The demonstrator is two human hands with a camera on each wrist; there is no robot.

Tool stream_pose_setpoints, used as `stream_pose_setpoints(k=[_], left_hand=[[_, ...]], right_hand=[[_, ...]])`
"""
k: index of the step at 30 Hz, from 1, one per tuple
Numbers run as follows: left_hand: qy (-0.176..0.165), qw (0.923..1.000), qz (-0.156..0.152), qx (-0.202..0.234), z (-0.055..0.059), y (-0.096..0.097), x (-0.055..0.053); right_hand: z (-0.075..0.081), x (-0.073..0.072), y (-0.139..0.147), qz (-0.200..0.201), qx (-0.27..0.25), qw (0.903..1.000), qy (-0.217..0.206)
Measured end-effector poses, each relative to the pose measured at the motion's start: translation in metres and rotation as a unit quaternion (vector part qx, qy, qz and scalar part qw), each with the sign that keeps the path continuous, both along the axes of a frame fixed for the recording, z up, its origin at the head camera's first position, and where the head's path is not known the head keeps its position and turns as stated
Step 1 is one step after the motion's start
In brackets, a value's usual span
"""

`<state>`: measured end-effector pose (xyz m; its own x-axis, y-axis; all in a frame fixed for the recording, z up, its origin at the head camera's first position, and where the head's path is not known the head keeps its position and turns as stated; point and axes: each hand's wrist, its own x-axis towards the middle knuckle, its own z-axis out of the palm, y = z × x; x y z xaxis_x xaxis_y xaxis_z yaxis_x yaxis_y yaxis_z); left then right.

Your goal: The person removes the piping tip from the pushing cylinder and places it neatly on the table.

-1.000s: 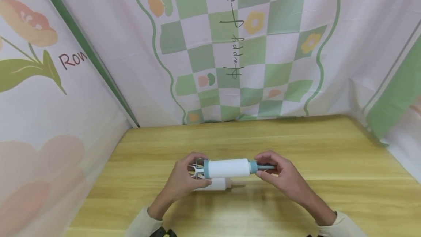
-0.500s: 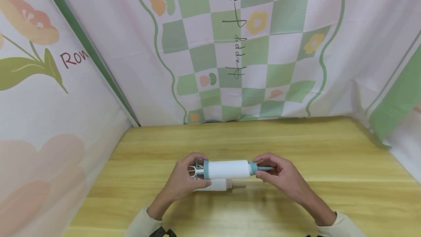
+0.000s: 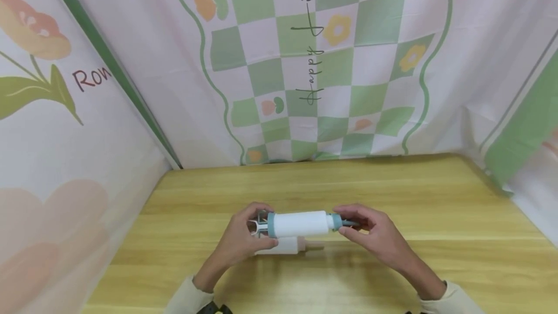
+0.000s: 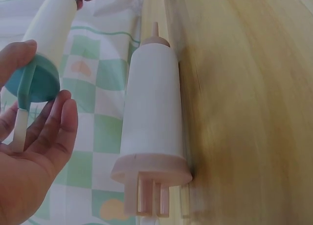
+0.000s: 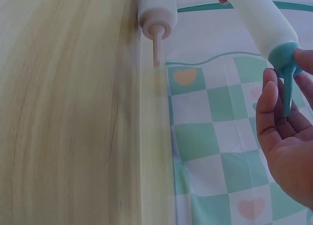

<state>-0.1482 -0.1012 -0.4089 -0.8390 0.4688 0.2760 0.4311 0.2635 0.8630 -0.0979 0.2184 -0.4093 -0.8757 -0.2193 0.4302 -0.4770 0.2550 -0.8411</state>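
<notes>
A white squeeze bottle (image 3: 301, 224) with teal ends is held level above the table in the head view. My left hand (image 3: 244, 231) grips its teal base collar (image 4: 41, 80), which has thin prongs sticking out behind. With thumb and fingers, my right hand (image 3: 370, 227) pinches the teal nozzle cap (image 3: 336, 222) at the other end. A white neck shows between bottle body and cap. The slender nozzle (image 5: 287, 95) points into the right palm, partly hidden by fingers in the head view.
Just nearer than the held bottle, a similar white bottle (image 4: 151, 98) with a pinkish base and nozzle lies on the wooden table (image 3: 331, 285). A checked curtain (image 3: 301, 62) hangs along the table's back edge, and a flowered curtain (image 3: 52, 159) borders the left side.
The teal nozzle cap has come slightly away from the bottle body, baring the white neck. My right fingers have shifted round the cap; my left hand keeps its grip.
</notes>
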Motion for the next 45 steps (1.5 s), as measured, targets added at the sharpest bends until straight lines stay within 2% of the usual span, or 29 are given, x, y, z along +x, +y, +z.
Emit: stream_pose_setpoints(k=[7, 12, 22, 29, 34, 38, 45], left_hand=[[-0.003, 1.0, 0.002, -0.004, 0.001, -0.002, -0.003], [-0.007, 0.9998, 0.007, -0.014, 0.001, -0.004, -0.01], [-0.001, 0.9988, 0.036, -0.034, 0.001, -0.013, -0.028], [0.002, 0.9988, 0.024, -0.042, -0.002, -0.018, -0.044], [0.0, 0.9985, 0.036, -0.04, -0.007, -0.02, -0.058], [-0.016, 0.9977, 0.051, -0.042, -0.013, -0.023, -0.067], [-0.057, 0.9962, 0.049, -0.043, -0.017, -0.028, -0.077]], right_hand=[[-0.001, 0.001, 0.002, -0.009, -0.003, 1.0, -0.003], [-0.001, 0.0, 0.004, -0.012, -0.001, 0.9999, -0.007], [-0.001, -0.003, 0.005, -0.009, 0.004, 0.9999, -0.011], [-0.001, -0.003, 0.007, -0.01, 0.005, 0.9999, -0.013], [-0.004, -0.003, 0.007, -0.004, 0.001, 0.9999, -0.017], [-0.006, -0.003, 0.008, 0.004, 0.002, 0.9998, -0.019], [-0.007, -0.001, 0.008, 0.005, 0.008, 0.9997, -0.024]])
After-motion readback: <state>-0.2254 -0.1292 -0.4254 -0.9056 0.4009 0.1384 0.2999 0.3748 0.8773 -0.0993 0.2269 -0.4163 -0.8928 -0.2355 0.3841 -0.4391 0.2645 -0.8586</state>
